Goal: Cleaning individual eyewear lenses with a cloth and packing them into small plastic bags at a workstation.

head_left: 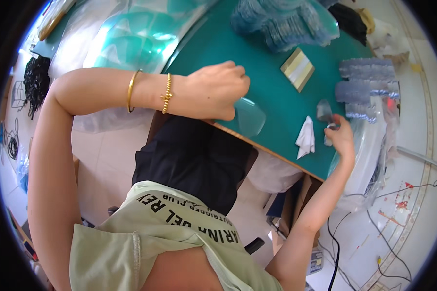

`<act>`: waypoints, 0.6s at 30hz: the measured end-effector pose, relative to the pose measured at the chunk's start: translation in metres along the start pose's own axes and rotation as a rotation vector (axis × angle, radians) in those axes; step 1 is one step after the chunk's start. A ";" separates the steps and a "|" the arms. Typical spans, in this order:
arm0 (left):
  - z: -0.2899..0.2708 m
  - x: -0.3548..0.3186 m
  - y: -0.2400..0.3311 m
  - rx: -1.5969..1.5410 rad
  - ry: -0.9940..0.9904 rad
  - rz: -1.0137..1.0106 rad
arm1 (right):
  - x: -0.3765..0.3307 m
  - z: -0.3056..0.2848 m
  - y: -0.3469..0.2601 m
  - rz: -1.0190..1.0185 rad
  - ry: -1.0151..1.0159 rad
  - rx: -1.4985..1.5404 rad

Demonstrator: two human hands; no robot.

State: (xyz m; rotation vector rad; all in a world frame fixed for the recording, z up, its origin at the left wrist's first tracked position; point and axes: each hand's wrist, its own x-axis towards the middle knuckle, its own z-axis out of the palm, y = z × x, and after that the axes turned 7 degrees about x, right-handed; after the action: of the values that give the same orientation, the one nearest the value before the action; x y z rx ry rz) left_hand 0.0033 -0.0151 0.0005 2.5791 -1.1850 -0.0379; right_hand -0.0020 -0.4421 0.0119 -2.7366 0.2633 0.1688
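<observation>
One fisted left hand (219,91) sits by one clear sheet (251,118); the right hand (343,137) pinches one small clear piece (323,110).

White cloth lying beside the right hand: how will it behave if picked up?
The white cloth is probably floppy, judging by its loose folds. It looks thin, so likely light. Pushed along the green table, it would probably bunch up, since it lies crumpled with no rigid edge showing.

Clear piece (324,111), right: glossy, smooth plastic. Cloth (305,139), right of centre: matt, creased. Bangle (130,92), left of centre: shiny metal. Tabletop (279,119): smooth.
</observation>
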 end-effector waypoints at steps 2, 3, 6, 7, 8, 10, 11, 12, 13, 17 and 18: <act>-0.002 0.006 0.000 0.050 -0.076 0.074 | -0.003 -0.004 -0.027 0.050 0.050 -0.049; -0.003 0.007 0.002 0.065 -0.026 0.090 | -0.007 -0.007 -0.024 0.038 0.058 -0.049; -0.051 0.028 0.004 0.074 0.433 0.141 | -0.008 -0.014 -0.013 -0.023 0.131 -0.109; -0.077 0.036 0.005 0.108 0.447 0.077 | -0.012 -0.020 -0.015 -0.073 0.226 -0.135; -0.103 0.047 0.006 0.137 0.457 0.017 | -0.015 -0.026 -0.018 -0.118 0.320 -0.161; -0.144 0.077 -0.015 0.245 0.645 0.143 | -0.021 -0.036 -0.044 -0.129 0.364 -0.170; -0.148 0.092 -0.023 0.236 0.641 0.150 | -0.030 -0.038 -0.067 -0.157 0.344 -0.151; -0.154 0.098 -0.028 0.216 0.572 0.097 | -0.038 -0.034 -0.092 -0.207 0.325 -0.123; -0.155 0.110 -0.035 0.176 0.501 0.063 | -0.045 -0.023 -0.109 -0.281 0.303 -0.073; -0.152 0.122 -0.040 0.118 0.280 -0.060 | -0.064 0.045 -0.177 -0.548 0.178 0.073; -0.159 0.110 -0.034 0.093 0.215 -0.081 | -0.065 0.066 -0.190 -0.615 0.170 0.110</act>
State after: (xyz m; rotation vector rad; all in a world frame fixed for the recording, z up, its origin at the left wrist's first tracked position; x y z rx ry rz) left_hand 0.1240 -0.0350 0.1535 2.6299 -1.0264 0.2760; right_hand -0.0316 -0.2337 0.0302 -2.5857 -0.5086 -0.2388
